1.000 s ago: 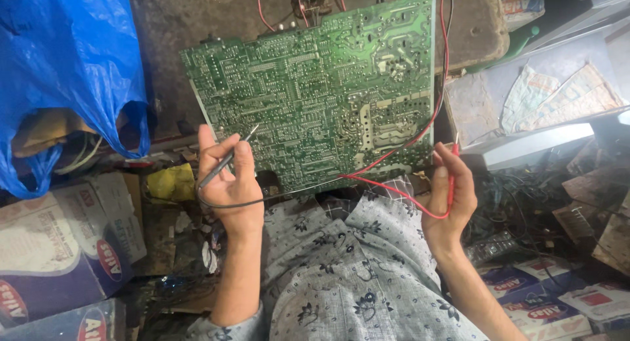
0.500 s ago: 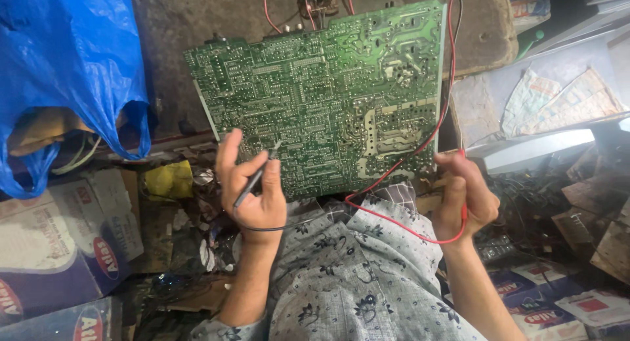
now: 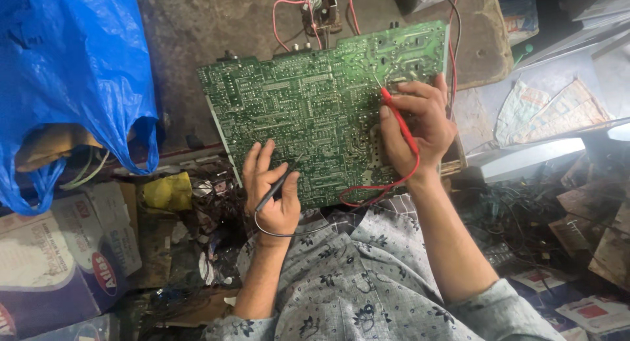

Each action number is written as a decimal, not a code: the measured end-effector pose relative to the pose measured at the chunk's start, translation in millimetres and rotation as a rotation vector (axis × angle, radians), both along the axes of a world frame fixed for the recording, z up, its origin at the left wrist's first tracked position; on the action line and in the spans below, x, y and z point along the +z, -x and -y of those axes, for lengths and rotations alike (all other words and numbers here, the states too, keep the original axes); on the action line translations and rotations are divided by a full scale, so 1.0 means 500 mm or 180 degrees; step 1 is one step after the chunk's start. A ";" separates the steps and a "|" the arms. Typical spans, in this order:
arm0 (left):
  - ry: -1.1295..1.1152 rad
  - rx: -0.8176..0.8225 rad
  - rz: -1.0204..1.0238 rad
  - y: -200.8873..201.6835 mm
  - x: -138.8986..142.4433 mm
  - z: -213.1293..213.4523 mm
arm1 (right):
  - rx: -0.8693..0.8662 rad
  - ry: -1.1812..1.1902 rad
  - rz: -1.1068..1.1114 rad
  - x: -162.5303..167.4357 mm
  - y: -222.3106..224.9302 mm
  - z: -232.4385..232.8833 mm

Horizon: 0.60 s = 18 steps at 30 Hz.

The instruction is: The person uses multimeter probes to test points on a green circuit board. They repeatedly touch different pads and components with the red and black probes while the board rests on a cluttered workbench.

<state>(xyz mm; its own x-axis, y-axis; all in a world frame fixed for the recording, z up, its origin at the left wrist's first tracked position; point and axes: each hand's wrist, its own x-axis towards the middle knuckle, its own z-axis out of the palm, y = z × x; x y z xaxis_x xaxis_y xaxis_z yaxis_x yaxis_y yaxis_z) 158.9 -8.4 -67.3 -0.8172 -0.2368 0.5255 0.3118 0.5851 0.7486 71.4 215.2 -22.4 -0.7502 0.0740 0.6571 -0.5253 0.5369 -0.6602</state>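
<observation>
- While the green circuit board (image 3: 308, 111) lies propped at a tilt, solder side up, over the person's lap and against a dark worktop (image 3: 197, 26), the left hand (image 3: 272, 190) rests on its lower edge, fingers pinched around a black probe (image 3: 275, 189).
- The right hand (image 3: 420, 128) is closed narrowly on a red probe (image 3: 399, 121), its tip set on the board's upper right area.
- A red lead (image 3: 387, 183) loops from that probe across the board's lower edge; a black lead (image 3: 289, 233) curls below the left wrist.
- Judged by its look, the board is light, stiff and thin, yet fragile: solder points are sharp and traces scratch easily.
- Best held by its bare edges, it would likely slide if pressed hard.
- A blue plastic bag (image 3: 72, 79) hangs well apart at left.
</observation>
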 end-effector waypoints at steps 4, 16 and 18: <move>-0.0001 -0.0093 -0.0019 0.000 -0.002 0.004 | -0.0139 -0.0204 -0.0148 -0.014 0.001 0.002; -0.0003 -0.0249 -0.0173 0.001 -0.005 0.009 | -0.0252 -0.0430 -0.0232 -0.009 -0.001 0.013; -0.0005 -0.0254 -0.0186 0.003 -0.005 0.009 | -0.0348 -0.0285 -0.0194 -0.010 0.000 0.015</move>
<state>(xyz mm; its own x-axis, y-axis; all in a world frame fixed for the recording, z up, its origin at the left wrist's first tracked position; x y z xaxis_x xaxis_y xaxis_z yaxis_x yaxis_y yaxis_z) 157.5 -13.0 -69.9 -0.8014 -0.1729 0.5725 0.4007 0.5554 0.7287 71.3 207.9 -27.2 -0.6994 0.0922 0.7088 -0.4980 0.6485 -0.5757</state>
